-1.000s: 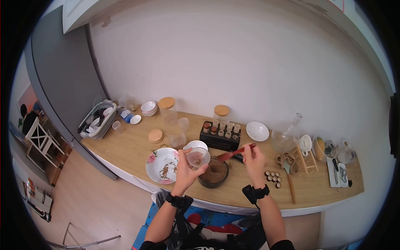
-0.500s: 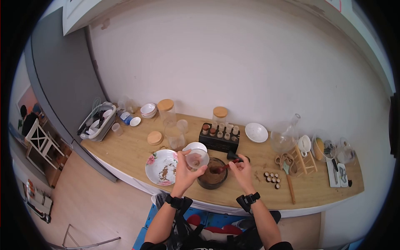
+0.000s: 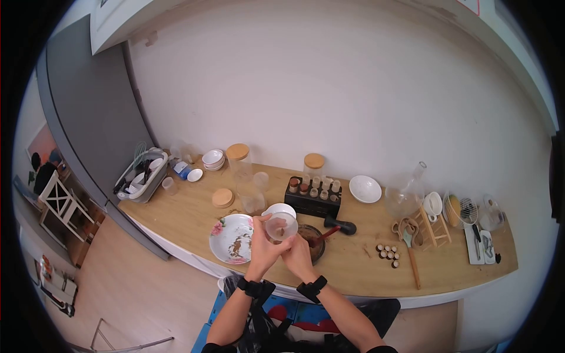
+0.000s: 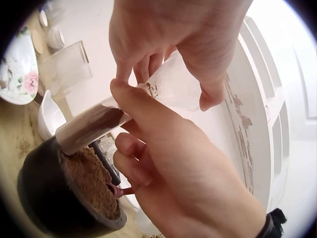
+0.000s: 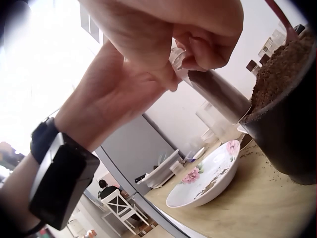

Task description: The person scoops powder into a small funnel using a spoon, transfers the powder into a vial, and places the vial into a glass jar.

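My left hand (image 3: 266, 247) grips a clear plastic funnel (image 3: 281, 223) by its cone, wide mouth up, above the counter. Just under it, my right hand (image 3: 298, 257) pinches the top of a glass test tube (image 4: 91, 130) part-filled with brown powder. The funnel's stem end is hidden by the fingers. Below stands a black mortar (image 4: 44, 186) heaped with brown powder (image 4: 88, 173). A red spoon (image 3: 329, 234) leans in that powder, its handle over the rim. Left of the hands sits a flowered plate (image 3: 222, 234) with powder scattered on it.
Behind the mortar are a black rack (image 3: 312, 203) of small tubes and a white bowl (image 3: 286, 208). A black pestle (image 3: 341, 225) lies to the right, with several small stoppers (image 3: 388, 254) beyond. Wood-lidded jars (image 3: 239, 162) stand at the back.
My right hand has left the red spoon in the mortar's powder and moved left to the test tube under the funnel. My left hand keeps hold of the funnel.
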`<state>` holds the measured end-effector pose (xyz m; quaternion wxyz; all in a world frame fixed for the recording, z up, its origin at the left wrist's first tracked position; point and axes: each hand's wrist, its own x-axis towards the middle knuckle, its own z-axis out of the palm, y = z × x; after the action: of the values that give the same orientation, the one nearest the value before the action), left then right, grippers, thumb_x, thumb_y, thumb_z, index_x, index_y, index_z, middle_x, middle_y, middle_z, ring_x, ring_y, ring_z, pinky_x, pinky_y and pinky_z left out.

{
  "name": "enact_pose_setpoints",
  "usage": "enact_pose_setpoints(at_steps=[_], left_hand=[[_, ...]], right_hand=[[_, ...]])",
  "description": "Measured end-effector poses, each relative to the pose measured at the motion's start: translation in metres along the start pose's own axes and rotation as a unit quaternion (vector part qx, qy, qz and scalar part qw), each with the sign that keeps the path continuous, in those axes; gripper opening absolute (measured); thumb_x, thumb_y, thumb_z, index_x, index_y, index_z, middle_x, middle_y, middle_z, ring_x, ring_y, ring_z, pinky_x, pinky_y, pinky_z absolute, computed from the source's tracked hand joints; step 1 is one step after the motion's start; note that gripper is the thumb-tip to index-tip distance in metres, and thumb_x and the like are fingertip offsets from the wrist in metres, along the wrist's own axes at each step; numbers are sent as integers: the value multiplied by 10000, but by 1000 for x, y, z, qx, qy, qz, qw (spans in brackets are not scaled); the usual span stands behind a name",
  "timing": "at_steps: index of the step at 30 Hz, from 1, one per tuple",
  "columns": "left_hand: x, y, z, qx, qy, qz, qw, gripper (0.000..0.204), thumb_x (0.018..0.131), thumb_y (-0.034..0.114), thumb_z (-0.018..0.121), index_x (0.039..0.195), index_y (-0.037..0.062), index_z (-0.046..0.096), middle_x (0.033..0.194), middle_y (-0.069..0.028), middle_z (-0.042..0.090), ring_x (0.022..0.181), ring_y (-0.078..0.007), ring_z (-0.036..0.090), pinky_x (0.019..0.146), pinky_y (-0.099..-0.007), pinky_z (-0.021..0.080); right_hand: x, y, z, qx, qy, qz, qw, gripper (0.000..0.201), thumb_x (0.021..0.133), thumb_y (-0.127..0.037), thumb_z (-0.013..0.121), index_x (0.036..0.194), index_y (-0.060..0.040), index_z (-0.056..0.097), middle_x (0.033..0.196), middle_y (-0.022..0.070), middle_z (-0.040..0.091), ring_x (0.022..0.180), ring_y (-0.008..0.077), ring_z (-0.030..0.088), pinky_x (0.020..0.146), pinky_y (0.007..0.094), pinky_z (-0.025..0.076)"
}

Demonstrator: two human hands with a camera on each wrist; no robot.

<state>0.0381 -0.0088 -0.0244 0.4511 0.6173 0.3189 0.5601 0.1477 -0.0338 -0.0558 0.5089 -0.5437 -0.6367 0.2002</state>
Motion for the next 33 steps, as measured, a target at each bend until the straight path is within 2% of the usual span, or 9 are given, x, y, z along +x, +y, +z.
enact_pose_setpoints(at_steps=[4,14,19,23,25,26,28,31,33], left_hand=[[-6,-5,1,16,4,8,1000,724,690,118,806,1197,-24,310,1107,-172,574,1041,-212,574,912,-343,473],[-6,-4,4,11,22,14,1000,721,687,118,810,1189,-26,313,1108,-192,573,1053,-234,586,926,-351,470],[-4,-2,-2,4,43,10,999,702,700,112,803,1187,-13,313,1102,-190,579,1041,-228,592,916,-345,474],[9,-11,-28,-97,146,-57,983,693,714,167,810,1187,7,330,1063,-184,604,1017,-212,601,871,-329,487],[16,-13,-52,56,198,-244,948,700,697,312,818,1156,-27,412,1060,-199,616,976,-219,620,812,-314,500],[18,-35,-68,57,198,-244,948,700,697,312,818,1156,-27,412,1060,-199,616,976,-219,620,812,-314,500],[17,-93,-103,273,146,-316,897,742,645,438,815,1092,-70,511,1043,-222,628,891,-243,648,716,-309,515],[8,-102,-119,379,99,-274,878,725,596,453,826,994,-106,589,934,-226,659,785,-270,666,642,-325,525],[11,-103,-126,355,50,-322,876,662,591,423,826,919,-116,628,814,-221,672,731,-283,672,628,-355,533]], right_hand=[[4,-4,-4,29,-14,12,999,256,780,-95,637,1015,-5,595,971,209,644,930,388,610,757,414,490],[3,-1,-7,26,-17,6,999,264,785,-83,625,1035,-4,596,978,203,645,940,389,610,769,416,492],[3,-12,-13,2,-48,63,997,286,779,-78,678,1040,9,599,887,170,640,673,277,620,623,334,486],[1,-3,-5,37,1,30,999,290,788,-104,701,1028,22,598,842,136,624,574,190,563,563,303,462],[2,-4,-8,22,-11,19,1000,304,794,-127,711,1030,28,597,851,117,623,577,168,568,563,299,462],[1,-4,-9,23,-10,19,999,304,794,-127,711,1030,28,597,851,117,623,577,168,568,563,299,462],[1,-4,-7,16,-13,22,1000,305,792,-127,712,1028,28,597,858,118,624,580,167,569,562,295,462],[2,-3,-6,20,-14,26,999,313,792,-132,714,1036,25,598,853,117,626,580,166,570,561,292,460],[3,1,-5,20,-15,20,999,311,792,-136,715,1034,24,602,850,117,627,584,163,574,561,287,461]])
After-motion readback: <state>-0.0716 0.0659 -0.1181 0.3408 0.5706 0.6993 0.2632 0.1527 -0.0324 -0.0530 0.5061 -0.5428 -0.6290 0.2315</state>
